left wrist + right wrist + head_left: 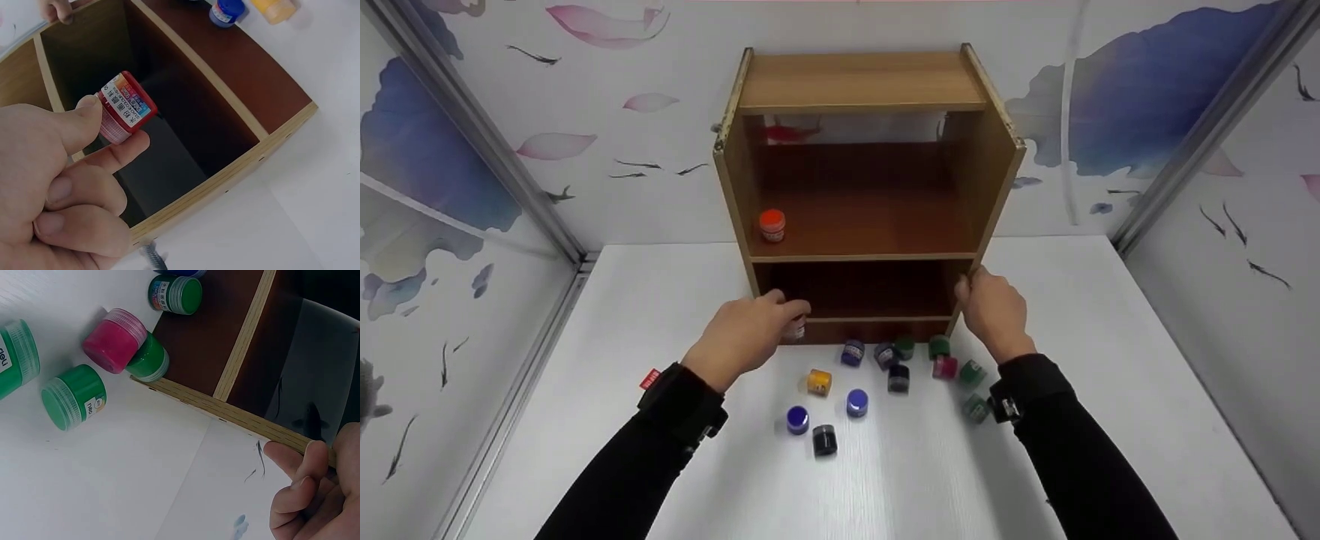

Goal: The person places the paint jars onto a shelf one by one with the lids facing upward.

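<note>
My left hand (pixel 744 330) pinches a small red paint jar (pixel 126 107) between thumb and index finger, in front of the lower compartment of a wooden cabinet (pixel 866 330). Its label faces up in the left wrist view, and the other fingers curl below. With fingers at the front edge, my right hand (pixel 996 309) grips the cabinet's right side panel (pixel 219 417). An orange-lidded jar (pixel 772 225) stands at the left of the middle shelf (pixel 877 225).
Several paint jars are scattered before the cabinet, among them a yellow jar (pixel 819 382), a black jar (pixel 824 440), a magenta jar (pixel 115 340) and a green jar (pixel 74 397). White panels with painted petals and fish (pixel 555 146) stand around the white table (pixel 675 480).
</note>
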The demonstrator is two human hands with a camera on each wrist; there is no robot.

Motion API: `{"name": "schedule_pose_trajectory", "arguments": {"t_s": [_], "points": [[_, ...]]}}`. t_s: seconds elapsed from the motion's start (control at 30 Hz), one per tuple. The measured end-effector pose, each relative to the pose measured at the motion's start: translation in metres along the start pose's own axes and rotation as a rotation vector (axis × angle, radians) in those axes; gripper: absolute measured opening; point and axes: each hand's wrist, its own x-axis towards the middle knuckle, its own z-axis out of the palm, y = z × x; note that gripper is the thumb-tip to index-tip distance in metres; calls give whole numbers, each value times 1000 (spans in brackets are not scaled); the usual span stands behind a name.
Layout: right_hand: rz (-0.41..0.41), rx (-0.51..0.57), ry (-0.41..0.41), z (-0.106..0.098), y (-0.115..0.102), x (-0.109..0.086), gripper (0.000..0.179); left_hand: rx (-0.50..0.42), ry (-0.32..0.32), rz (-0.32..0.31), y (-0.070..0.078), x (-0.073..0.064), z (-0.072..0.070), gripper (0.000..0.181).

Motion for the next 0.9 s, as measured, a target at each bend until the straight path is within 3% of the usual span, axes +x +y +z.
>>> {"name": "schedule_pose_trajectory", "arguments": {"t_s": [0.4, 0.67, 0.9], "points": [[-13, -12, 25, -1, -1, -1, 36, 28, 59, 6, 2, 3, -30, 36], [-4, -11, 23, 0, -1, -1, 38, 40, 130, 9, 4, 15, -46, 31], [-3, -9, 21, 1, -1, 0, 40, 61, 171, -33, 6, 29, -56, 34]]}}
